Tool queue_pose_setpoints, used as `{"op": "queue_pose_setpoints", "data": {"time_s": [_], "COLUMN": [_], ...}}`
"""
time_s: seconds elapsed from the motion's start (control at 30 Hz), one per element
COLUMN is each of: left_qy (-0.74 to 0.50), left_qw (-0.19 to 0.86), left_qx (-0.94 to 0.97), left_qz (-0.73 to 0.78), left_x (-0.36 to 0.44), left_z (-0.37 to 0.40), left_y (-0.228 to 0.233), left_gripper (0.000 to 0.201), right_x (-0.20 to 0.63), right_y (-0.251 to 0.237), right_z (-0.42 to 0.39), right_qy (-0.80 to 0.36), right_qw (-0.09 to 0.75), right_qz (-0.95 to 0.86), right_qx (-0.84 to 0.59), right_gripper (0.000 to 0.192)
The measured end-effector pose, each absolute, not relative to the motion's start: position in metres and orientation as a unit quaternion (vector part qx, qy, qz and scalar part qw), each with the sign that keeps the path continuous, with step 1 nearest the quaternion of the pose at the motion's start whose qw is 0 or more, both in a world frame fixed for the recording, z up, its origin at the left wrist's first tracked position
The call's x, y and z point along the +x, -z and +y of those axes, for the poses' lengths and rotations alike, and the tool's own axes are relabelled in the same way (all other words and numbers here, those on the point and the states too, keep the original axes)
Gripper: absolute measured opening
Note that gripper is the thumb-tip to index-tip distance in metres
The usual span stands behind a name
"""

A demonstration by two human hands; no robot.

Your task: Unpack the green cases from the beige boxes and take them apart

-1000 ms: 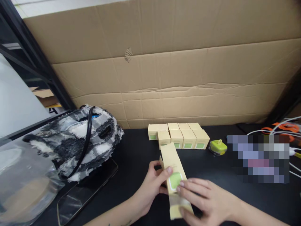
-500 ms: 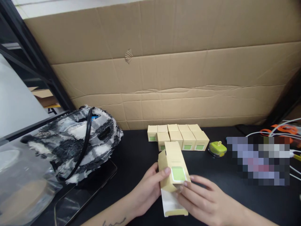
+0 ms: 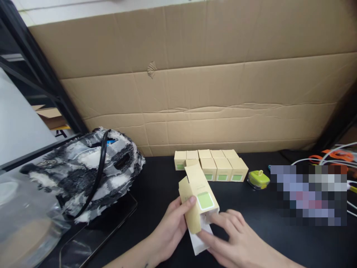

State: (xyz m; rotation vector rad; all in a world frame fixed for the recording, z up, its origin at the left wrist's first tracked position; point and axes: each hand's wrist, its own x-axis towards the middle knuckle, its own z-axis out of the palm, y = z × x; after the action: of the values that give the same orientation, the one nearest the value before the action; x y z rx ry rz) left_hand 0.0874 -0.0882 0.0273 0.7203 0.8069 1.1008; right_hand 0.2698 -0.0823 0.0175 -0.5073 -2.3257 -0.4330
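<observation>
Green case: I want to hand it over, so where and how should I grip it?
Probably across the front and back of the green case, coming from above: it lies low, those sides look free, and a box sits close on its left.

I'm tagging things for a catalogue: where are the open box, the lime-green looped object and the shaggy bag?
Open box point(image 3: 205, 201): head view, on its printed green square.
Lime-green looped object point(image 3: 258, 179): head view, on its top.
Shaggy bag point(image 3: 80, 176): head view, on its body, beside the strap.

Matt card box point(image 3: 199, 182), seemingly plastic case point(image 3: 259, 179)
</observation>
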Motion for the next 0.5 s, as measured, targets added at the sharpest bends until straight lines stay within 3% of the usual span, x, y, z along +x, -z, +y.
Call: {"op": "queue_pose_setpoints", "data": {"time_s": [0.13, 0.23, 0.4, 0.47, 0.5], "left_qy": [-0.485, -0.504, -0.565, -0.542, -0.515], "left_qw": [0.649, 0.574, 0.37, 0.308, 0.287], "left_qx": [0.373, 0.407, 0.453, 0.473, 0.488], "left_qz": [0.452, 0.501, 0.582, 0.623, 0.644], "left_x": [0.081, 0.06, 0.005, -0.011, -0.017], "left_z": [-0.083, -0.065, -0.02, -0.005, 0.001], "left_y": [-0.027, -0.036, -0.053, -0.052, -0.05], "left_gripper": [0.034, 0.039, 0.058, 0.07, 0.067], "right_x": [0.269, 0.273, 0.284, 0.289, 0.292], "right_y": [-0.016, -0.024, -0.035, -0.035, -0.034], "right_z": [-0.084, -0.083, -0.079, -0.074, -0.071], "right_qy": [0.226, 0.207, 0.152, 0.15, 0.154], "right_qw": [0.377, 0.391, 0.448, 0.446, 0.443], "right_qz": [-0.887, -0.888, -0.864, -0.865, -0.866], "right_qx": [-0.14, -0.125, -0.172, -0.174, -0.17], "right_gripper": [0.033, 0.031, 0.02, 0.022, 0.023]}}
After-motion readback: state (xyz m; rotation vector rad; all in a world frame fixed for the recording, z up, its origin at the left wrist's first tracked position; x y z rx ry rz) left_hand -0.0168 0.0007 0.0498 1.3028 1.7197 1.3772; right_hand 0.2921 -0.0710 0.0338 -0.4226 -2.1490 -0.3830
